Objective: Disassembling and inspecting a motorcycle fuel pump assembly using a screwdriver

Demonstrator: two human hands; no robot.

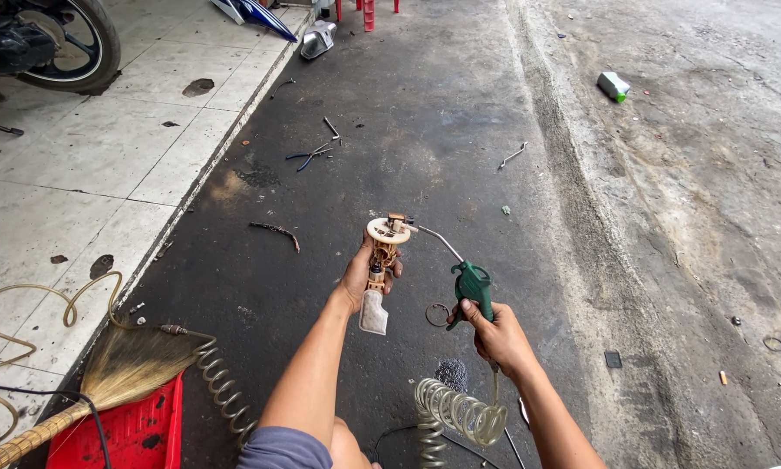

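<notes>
Left hand (360, 276) grip closed around a fuel pump assembly (382, 269), held upright over the dark pavement (425, 113), round flange on top. Right hand (494, 334) grip closed on a green air blow gun (472, 287); nozzle tip meets the flange. Judged: blowing underway, pump not yet set down. Coiled hose (451, 408) trails below. Open pavement ahead; pliers (310, 156) well apart, tiled edge (104, 156) left.

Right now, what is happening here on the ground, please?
A person holds a beige round-topped pump part with a white filter end in the left hand. The right hand grips a green air blow gun, whose thin metal nozzle points at the top of the part. A clear coiled air hose hangs below the gun. Blue-handled pliers lie apart on the dark pavement.
</notes>
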